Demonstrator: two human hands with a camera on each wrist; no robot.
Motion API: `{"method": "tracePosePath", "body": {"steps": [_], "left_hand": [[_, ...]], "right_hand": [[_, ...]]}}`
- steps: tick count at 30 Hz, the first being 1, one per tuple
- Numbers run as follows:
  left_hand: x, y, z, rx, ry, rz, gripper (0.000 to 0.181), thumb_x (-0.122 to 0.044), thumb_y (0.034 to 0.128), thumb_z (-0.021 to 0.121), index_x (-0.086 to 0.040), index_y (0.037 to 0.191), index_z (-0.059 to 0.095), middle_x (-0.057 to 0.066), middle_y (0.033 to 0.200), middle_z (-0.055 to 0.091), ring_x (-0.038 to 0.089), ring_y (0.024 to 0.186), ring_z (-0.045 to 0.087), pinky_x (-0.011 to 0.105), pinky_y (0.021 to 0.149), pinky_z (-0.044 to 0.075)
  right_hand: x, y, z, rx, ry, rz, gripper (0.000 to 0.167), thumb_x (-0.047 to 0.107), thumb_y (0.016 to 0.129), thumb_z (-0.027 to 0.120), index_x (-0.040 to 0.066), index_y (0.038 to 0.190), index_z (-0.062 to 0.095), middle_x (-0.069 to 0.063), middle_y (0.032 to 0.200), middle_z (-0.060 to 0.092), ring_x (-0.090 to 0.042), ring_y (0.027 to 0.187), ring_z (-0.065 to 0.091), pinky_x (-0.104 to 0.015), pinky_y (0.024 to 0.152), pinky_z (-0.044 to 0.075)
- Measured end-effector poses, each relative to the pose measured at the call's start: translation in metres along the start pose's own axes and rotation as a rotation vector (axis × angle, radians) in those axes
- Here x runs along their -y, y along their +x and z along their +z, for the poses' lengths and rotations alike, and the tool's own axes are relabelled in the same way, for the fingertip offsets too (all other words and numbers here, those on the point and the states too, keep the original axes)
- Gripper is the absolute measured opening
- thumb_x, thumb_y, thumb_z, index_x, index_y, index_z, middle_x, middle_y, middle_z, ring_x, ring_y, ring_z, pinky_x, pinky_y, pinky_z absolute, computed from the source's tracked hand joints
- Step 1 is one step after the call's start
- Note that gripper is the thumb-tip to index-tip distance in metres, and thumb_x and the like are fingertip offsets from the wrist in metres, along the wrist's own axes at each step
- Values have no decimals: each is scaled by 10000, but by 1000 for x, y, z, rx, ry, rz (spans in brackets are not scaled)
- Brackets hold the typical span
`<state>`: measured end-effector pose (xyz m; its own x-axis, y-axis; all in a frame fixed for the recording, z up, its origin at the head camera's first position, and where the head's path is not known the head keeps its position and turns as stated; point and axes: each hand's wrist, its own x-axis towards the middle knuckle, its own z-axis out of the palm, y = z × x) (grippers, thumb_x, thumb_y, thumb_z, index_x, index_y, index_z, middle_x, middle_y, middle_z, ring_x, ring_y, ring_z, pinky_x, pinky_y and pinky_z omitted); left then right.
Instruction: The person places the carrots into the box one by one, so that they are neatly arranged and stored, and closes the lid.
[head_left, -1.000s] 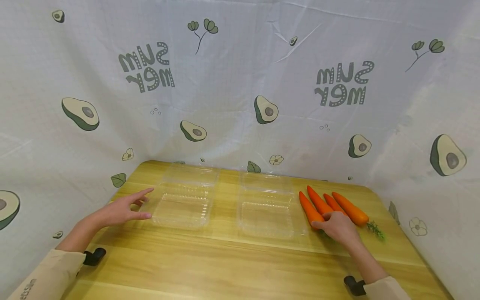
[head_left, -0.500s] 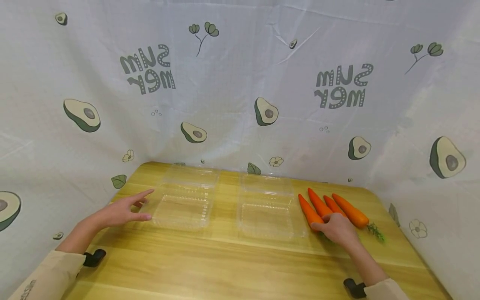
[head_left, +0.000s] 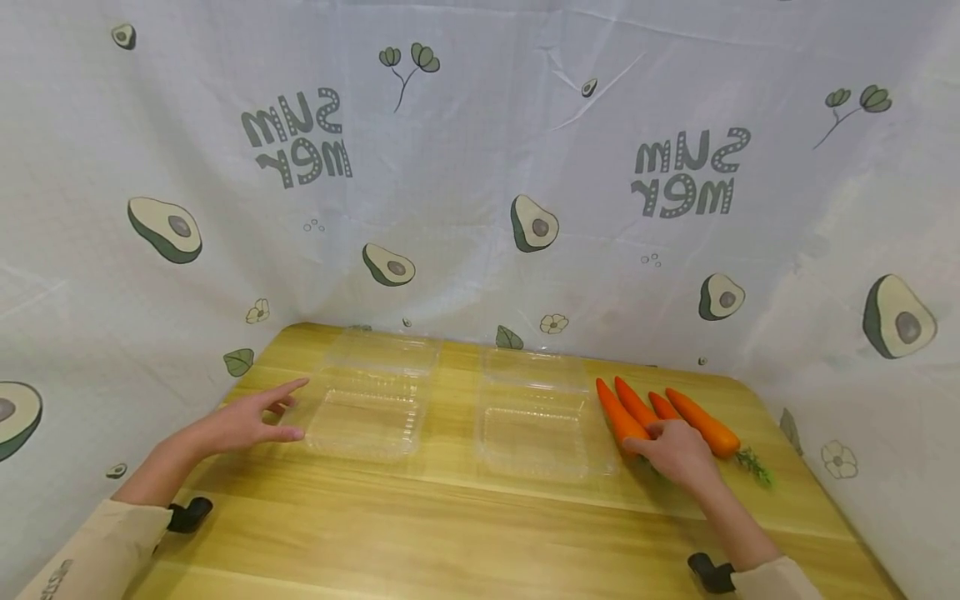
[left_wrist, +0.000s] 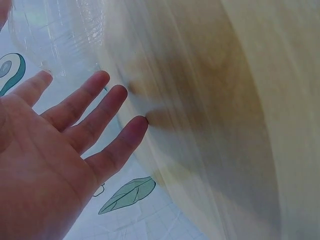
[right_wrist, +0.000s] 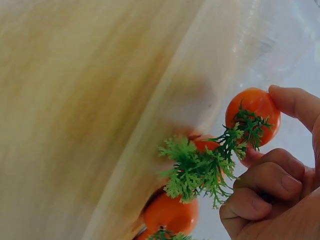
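Observation:
My right hand (head_left: 678, 454) pinches the leftmost orange carrot (head_left: 620, 412) near its leafy end, between thumb and fingers. In the right wrist view that carrot's rounded end (right_wrist: 254, 114) shows with green leaves, the other fingers curled below it. Several more carrots (head_left: 703, 422) lie side by side just to the right. My left hand (head_left: 243, 421) is spread, palm facing inward, beside the left clear plastic container (head_left: 365, 417). Nothing is in it; in the left wrist view its fingers (left_wrist: 100, 115) are stretched out. Whether a fingertip touches the container I cannot tell.
A second clear plastic container (head_left: 534, 433) stands between the left one and the carrots. Both have their lids folded back toward the rear. A white printed curtain (head_left: 450, 167) closes off the back and sides of the wooden table (head_left: 420, 533).
The tip of the leftmost carrot has risen slightly and shifted away from me in the right hand's grip. My left hand has stayed in place.

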<state>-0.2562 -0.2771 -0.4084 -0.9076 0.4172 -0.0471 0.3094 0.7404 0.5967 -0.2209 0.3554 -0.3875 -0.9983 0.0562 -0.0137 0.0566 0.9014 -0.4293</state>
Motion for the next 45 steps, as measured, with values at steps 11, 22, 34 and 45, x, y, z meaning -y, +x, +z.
{"method": "tracePosePath", "body": {"steps": [11,22,34,45], "left_hand": [[1,-1,0,2,5,-7,906,-421,913,731,-59,1594,256,270,1380,552,438,1237,546,569,936,487],[-3,-2,0,4,0,-14,916,-420,909,735,-48,1592,251,281,1387,542,456,1253,533,564,944,498],[-1,-2,0,3,4,-22,906,-421,912,731,-64,1594,252,279,1379,546,451,1240,543,576,947,492],[-3,-3,0,6,-13,-14,911,-412,915,731,-58,1597,242,282,1394,534,454,1265,521,566,949,493]], "right_hand": [[5,8,-8,-5,-21,-39,614,386,885,707,-147,1187,656,-230,956,737,-216,716,660,-399,684,523],[13,12,-18,-21,-46,-71,665,400,899,716,-172,1225,625,-364,1262,606,-466,1006,632,-455,772,513],[19,12,-24,-10,-17,-69,692,410,920,690,-165,1290,583,-368,1277,586,-224,753,553,-312,620,397],[27,12,-28,28,75,-22,679,401,934,674,-124,1348,554,-65,754,591,-185,616,481,-305,561,372]]}}
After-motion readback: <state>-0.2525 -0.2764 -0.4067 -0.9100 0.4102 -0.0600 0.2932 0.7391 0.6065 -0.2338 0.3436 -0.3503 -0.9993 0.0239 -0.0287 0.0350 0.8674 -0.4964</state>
